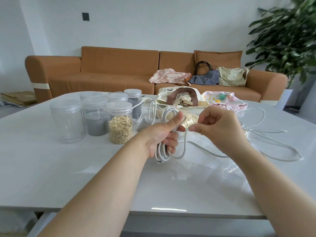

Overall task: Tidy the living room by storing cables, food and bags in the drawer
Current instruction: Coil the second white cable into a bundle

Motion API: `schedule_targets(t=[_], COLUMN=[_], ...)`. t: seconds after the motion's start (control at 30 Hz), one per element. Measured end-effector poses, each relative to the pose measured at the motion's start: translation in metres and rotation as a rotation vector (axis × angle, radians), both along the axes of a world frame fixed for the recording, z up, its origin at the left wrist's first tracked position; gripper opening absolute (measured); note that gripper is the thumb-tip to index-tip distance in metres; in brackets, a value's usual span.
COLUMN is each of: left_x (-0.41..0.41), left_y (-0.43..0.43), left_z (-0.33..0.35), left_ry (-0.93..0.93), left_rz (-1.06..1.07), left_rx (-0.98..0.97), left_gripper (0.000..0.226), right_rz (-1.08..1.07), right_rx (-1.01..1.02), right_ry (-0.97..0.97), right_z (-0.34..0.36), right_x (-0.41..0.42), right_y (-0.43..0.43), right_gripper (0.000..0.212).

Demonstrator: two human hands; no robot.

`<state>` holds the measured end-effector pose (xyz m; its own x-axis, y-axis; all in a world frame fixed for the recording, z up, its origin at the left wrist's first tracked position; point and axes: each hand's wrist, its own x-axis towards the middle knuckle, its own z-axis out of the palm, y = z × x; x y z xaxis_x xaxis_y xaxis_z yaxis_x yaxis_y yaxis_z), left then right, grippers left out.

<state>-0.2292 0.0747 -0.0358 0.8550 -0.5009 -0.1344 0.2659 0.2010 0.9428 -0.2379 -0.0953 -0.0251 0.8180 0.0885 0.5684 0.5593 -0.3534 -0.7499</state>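
The left hand (pixel 164 135) is curled shut around a bunch of white cable (pixel 171 147) loops, thumb on top. The right hand (pixel 220 124) pinches one strand of the same cable between thumb and finger. The cable is round, smooth and bendy, and the rest trails in big loose loops over the shiny white table (pixel 68 168) to the right. Clear round plastic jars (pixel 95 115) with lids stand left, one with flaky oats (pixel 120 131). Soft cloth bags (pixel 183 96) lie behind. The table's near edge has lots of bare room.
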Motion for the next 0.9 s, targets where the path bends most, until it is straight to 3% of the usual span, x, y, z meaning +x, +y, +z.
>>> schedule_targets(t=[0.1,0.2,0.33,0.53,0.67,0.9], left_x=[0.000,-0.005,-0.010,-0.010,-0.011,-0.015], left_y=[0.000,-0.002,-0.007,-0.006,-0.001,0.000], left_z=[-0.003,-0.001,0.000,-0.002,0.001,0.002], left_ry=[-0.015,-0.030,-0.081,-0.132,-0.144,-0.149], left_rz=[-0.116,-0.166,-0.122,-0.187,-0.269,-0.390], left_rx=[0.043,0.125,0.289,0.408,0.431,0.497], left_gripper=[0.085,0.078,0.025,0.021,0.018,0.012], right_rz=[-0.020,-0.026,-0.057,-0.170,-0.064,0.001], right_rx=[-0.019,-0.035,-0.058,-0.219,-0.166,-0.340], right_ry=[-0.042,-0.065,-0.045,-0.049,-0.022,-0.031], right_z=[-0.002,-0.004,-0.004,-0.003,-0.004,-0.004], right_x=[0.001,0.001,-0.001,-0.003,-0.005,-0.010], right_y=[0.002,0.004,0.005,0.007,0.007,0.009], right_gripper=[0.032,0.031,0.025,0.033,0.043,0.027])
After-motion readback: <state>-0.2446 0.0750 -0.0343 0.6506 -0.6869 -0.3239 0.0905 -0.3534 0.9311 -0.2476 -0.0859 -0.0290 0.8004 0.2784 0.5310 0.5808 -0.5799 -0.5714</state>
